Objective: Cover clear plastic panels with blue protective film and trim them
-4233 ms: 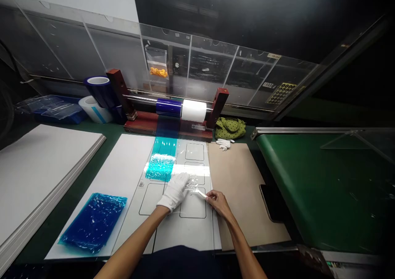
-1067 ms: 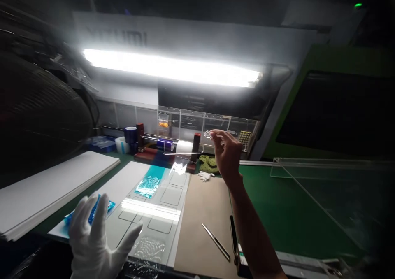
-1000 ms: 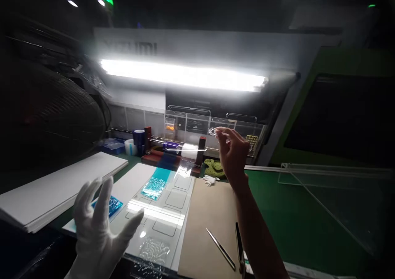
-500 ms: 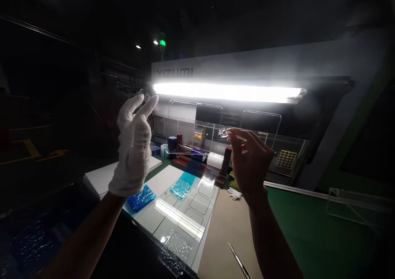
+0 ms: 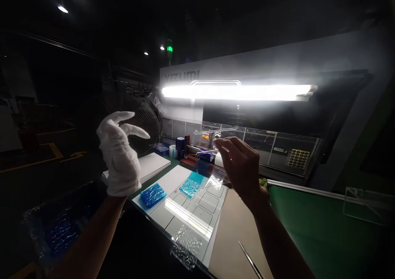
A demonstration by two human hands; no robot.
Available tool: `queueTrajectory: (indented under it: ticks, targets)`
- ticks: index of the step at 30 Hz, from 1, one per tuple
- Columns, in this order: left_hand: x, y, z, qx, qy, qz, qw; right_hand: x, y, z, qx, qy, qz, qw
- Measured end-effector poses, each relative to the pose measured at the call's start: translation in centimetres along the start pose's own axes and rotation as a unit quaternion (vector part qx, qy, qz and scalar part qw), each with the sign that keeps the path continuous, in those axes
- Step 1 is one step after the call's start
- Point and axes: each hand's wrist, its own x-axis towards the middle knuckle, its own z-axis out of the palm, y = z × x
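Observation:
Bare fingers of my right hand [image 5: 242,163] pinch the small round hub of a clear plastic moulding [image 5: 217,135]. The moulding hangs in front of the bright tube lamp [image 5: 237,92], tilted, and its thin edges are hard to trace against the background. My left hand [image 5: 119,157], in a white glove, is raised at the left with thumb and finger apart, holding nothing. Below the hands lies a pale sheet printed with rectangles [image 5: 177,205]. On it rest a blue textured film pad [image 5: 152,195], a light-blue one [image 5: 189,187] and a clear one [image 5: 187,246].
Tweezers [image 5: 250,260] lie on brown board [image 5: 234,225] by my right forearm. A stack of white sheets [image 5: 154,168] sits behind the left hand, near a fan [image 5: 143,124]. Rolls [image 5: 180,143] stand at the back. A bag-lined bin [image 5: 33,233] is lower left.
The clear moulding has turned from facing me to a steep tilt, with the right hand still pinching its hub. My left hand has moved left and down, and the view has shifted slightly left.

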Motion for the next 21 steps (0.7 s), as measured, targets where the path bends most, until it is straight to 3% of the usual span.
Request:
queueTrajectory:
  ticks: [4, 9, 15, 21]
  targets:
    - [0.9, -0.7, -1.1, 0.02, 0.055, 0.075, 0.995, -0.3, -0.9, 0.4, -0.004, -0.073, -0.063, 0.995]
    - [1.4, -0.5, -2.5, 0.017, 0.078, 0.088, 0.993, -0.6, -1.8, 0.6, 0.015, -0.134, -0.136, 0.982]
    - [2.0, -0.2, -4.4, 0.025, 0.088, 0.105, 0.99, -0.4, -2.8, 0.7, 0.025, -0.141, -0.176, 0.974]
    - [2.2, 0.2, -5.1, -0.013, 0.089, 0.106, 0.99, 0.3, -2.7, 0.6, 0.016, -0.129, -0.193, 0.972]
